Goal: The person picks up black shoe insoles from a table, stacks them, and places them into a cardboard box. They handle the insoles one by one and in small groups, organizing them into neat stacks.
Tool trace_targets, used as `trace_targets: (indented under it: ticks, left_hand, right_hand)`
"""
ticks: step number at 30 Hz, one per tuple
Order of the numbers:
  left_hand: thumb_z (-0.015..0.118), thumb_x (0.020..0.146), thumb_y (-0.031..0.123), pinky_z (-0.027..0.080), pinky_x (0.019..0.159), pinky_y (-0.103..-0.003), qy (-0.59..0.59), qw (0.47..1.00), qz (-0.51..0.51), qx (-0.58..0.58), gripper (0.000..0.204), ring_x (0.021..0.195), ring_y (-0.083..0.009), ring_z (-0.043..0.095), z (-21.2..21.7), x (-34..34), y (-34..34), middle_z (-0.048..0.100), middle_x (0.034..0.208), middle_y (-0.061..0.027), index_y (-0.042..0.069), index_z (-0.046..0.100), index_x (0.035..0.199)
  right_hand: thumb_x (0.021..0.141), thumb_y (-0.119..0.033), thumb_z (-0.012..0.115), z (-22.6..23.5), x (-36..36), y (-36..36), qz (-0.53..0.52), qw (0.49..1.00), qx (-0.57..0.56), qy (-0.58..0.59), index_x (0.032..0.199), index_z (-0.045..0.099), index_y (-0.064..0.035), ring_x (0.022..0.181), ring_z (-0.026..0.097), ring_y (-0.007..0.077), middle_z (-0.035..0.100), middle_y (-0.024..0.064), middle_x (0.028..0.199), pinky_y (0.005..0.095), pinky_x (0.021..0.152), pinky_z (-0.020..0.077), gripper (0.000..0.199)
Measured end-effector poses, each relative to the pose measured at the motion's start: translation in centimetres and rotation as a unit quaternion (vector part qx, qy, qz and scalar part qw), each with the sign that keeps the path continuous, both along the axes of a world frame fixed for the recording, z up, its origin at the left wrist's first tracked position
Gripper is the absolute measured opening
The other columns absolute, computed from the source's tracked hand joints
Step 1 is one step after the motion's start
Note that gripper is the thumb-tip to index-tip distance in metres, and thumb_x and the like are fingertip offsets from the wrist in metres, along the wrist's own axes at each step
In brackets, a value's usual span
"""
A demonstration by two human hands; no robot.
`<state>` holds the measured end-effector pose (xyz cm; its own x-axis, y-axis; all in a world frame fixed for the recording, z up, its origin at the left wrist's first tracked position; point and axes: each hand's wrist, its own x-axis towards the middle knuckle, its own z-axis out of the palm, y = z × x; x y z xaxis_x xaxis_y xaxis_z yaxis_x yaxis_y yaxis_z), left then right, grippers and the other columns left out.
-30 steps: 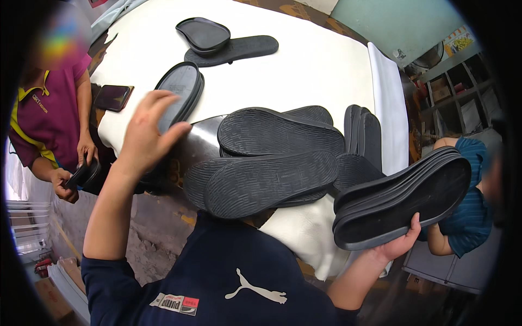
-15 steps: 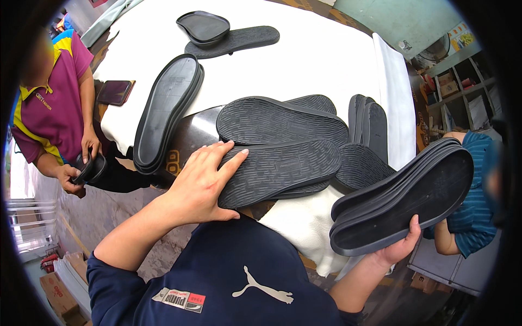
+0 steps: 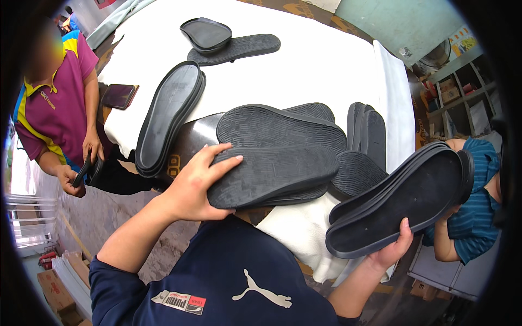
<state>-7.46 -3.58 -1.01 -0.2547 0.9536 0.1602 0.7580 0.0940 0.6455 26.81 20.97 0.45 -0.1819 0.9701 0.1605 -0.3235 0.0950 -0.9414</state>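
My left hand (image 3: 197, 182) grips the left end of a black shoe sole (image 3: 274, 171), thumb below and fingers over the top edge. That sole is tilted, tread side up, over another sole beneath it. Behind it lies a larger treaded sole (image 3: 280, 126) with one more partly under it. Held up at the right, a stack of several nested black soles (image 3: 399, 209) rests in my right hand (image 3: 390, 247), hollow side facing me; its thumb shows at the edge and the other fingers are hidden behind. Between the hands lies a treaded sole end (image 3: 359, 173).
Several soles (image 3: 367, 130) stand on edge behind. Nested soles (image 3: 169, 119) lie further left, and two more pieces (image 3: 234, 48) lie on the white sheet (image 3: 304, 65). A phone (image 3: 120, 96) is by a co-worker (image 3: 65, 108) holding black pieces. Another person (image 3: 467, 217) is close at right.
The sole in my left hand has tipped, so its near side edge shows more. The stack in my right hand has shifted slightly left and turned.
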Motion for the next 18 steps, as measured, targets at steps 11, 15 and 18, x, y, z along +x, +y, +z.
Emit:
trace_targets:
  ticks: [11,15,18]
  left_hand:
    - [0.065,0.1,0.005,0.049,0.088,-0.023,-0.191,0.9,0.201,0.337,0.019,0.093,-0.0094,0.064,4.1,-6.9,2.4,0.072,0.101,-0.0051,-0.007,0.068,0.115]
    - [0.066,0.1,0.006,0.049,0.093,-0.025,-0.209,0.885,0.133,0.395,0.022,0.1,-0.0109,0.065,5.8,-7.6,5.2,0.072,0.11,-0.0063,-0.005,0.067,0.119]
    - [0.069,0.097,0.005,0.051,0.095,-0.028,-0.273,0.864,0.131,0.403,0.027,0.102,-0.0137,0.067,4.1,-6.3,8.2,0.072,0.113,-0.0078,-0.002,0.065,0.123]
  right_hand:
    - [0.09,-0.012,0.061,1.0,-3.7,-0.7,0.019,0.995,-0.102,0.0,0.132,0.053,0.0106,0.107,0.068,0.0281,0.065,0.0212,0.121,0.0373,0.095,0.056,0.048]
    - [0.092,-0.015,0.06,1.1,-4.3,-0.9,0.035,0.995,-0.085,-0.025,0.134,0.052,0.0099,0.109,0.067,0.0289,0.064,0.0211,0.124,0.0386,0.096,0.0554,0.049]
    - [0.092,-0.015,0.061,0.9,-4.2,-1.1,0.034,0.996,-0.076,-0.035,0.133,0.053,0.0098,0.108,0.068,0.028,0.065,0.0203,0.123,0.0379,0.095,0.0556,0.049]
